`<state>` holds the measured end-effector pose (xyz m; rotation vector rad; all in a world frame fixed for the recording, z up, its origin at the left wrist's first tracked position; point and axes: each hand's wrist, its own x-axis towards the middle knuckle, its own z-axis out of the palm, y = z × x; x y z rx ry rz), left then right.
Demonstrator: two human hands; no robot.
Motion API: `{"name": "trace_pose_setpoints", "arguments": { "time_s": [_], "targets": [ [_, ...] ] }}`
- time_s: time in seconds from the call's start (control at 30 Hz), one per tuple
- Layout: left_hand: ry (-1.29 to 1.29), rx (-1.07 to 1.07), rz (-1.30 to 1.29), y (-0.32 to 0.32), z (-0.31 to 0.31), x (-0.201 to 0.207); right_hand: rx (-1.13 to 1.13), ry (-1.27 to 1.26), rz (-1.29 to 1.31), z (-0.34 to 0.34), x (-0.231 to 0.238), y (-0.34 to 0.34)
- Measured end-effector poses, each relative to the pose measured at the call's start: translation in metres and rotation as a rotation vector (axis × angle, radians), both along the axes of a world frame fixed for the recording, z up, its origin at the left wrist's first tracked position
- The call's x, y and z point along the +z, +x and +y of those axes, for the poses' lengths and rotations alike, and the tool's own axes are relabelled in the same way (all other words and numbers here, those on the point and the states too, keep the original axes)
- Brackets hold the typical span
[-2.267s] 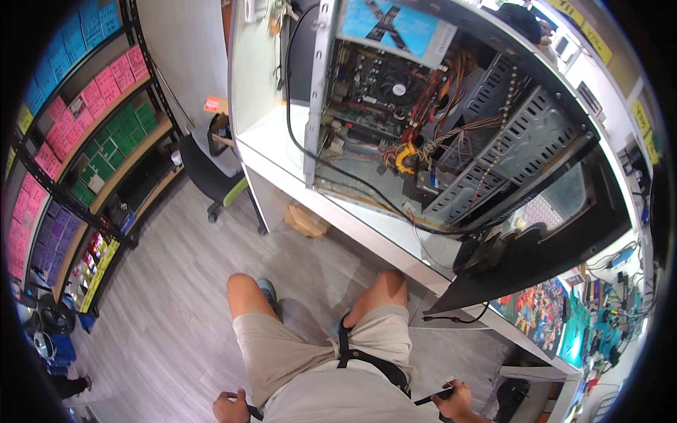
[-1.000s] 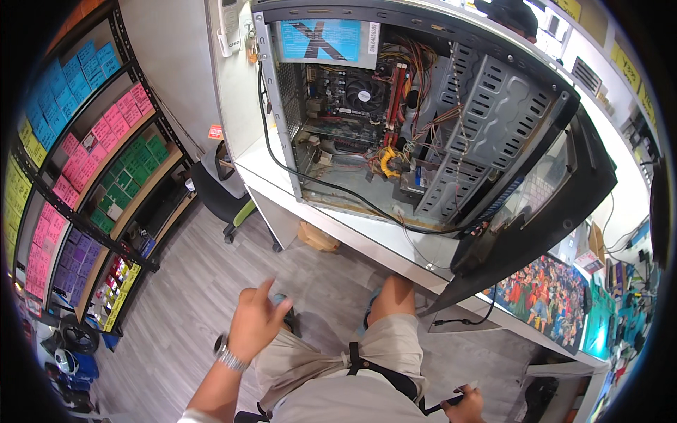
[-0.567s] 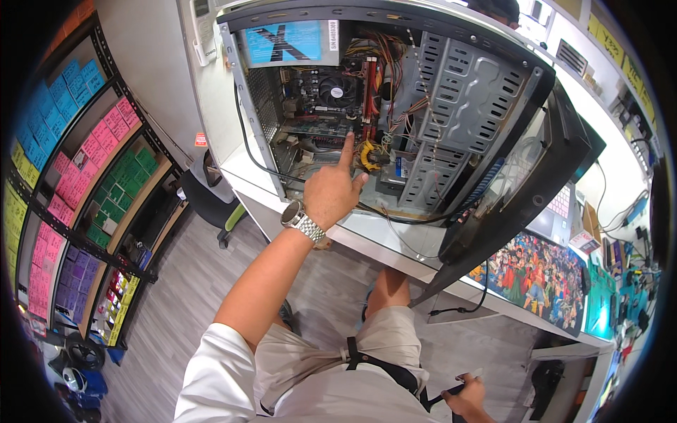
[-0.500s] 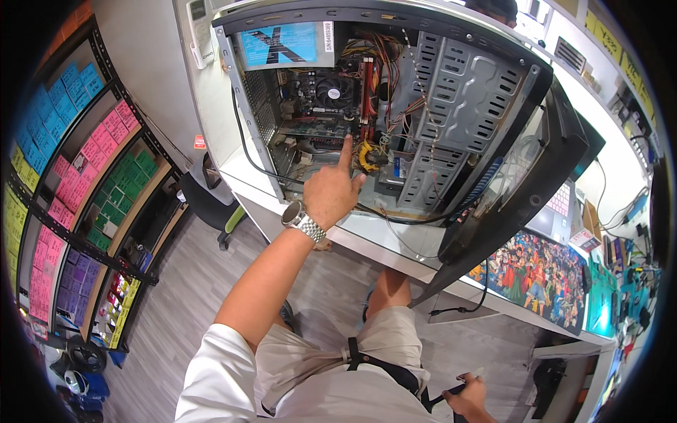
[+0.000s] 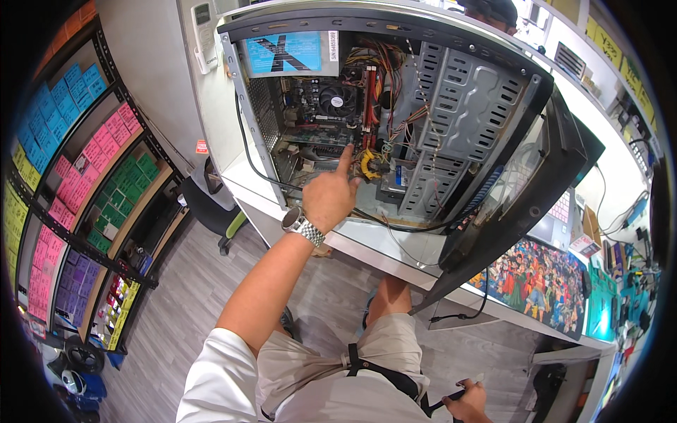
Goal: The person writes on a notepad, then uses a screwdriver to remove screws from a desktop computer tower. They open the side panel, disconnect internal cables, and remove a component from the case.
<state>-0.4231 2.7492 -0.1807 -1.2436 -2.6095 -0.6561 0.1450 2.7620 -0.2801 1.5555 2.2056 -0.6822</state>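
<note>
An opened desktop computer case (image 5: 465,102) lies on a white counter, its inside facing me. My left hand (image 5: 328,201), with a metal wristwatch on, reaches over the near edge. The index finger is stretched out, its tip by the near end of an expansion card (image 5: 317,135); I cannot tell whether it touches. The other fingers are curled and hold nothing. Just right of the fingertip is a yellow bundle of wires (image 5: 368,165). Beyond are a round processor fan (image 5: 337,101) and red memory slots (image 5: 370,106). Low at my right side, my right hand (image 5: 467,403) is closed round a thin black strap-like thing.
The detached-looking front panel (image 5: 525,183) tilts off the case's right side. A black cable (image 5: 247,151) loops along the case's left edge. To the left stand shelves (image 5: 92,169) with coloured labels and an office chair (image 5: 211,201). A person's head (image 5: 493,10) shows behind the case.
My left fingertip has drawn back slightly toward me from the expansion card. The view has shifted a little. My right hand stays low, with its grip slightly turned.
</note>
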Motion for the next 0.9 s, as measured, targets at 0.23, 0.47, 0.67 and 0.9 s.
{"name": "trace_pose_setpoints", "arguments": {
  "time_s": [0.23, 0.47, 0.67, 0.9],
  "targets": [
    [0.092, -0.030, 0.014, 0.000, -0.004, 0.005, 0.013, 0.009, 0.012, 0.000, 0.005, -0.002],
    [0.186, -0.034, -0.374, 0.064, -0.081, -0.044, -0.009, 0.024, -0.011, 0.001, 0.001, -0.001],
    [-0.091, 0.391, -0.448, 0.078, -0.214, -0.197, -0.008, 0.023, -0.014, 0.001, -0.009, 0.002],
    [-0.597, 0.751, -0.667, 0.087, -0.284, -0.274, -0.004, 0.029, -0.007, -0.002, -0.006, -0.006]
  ]
}}
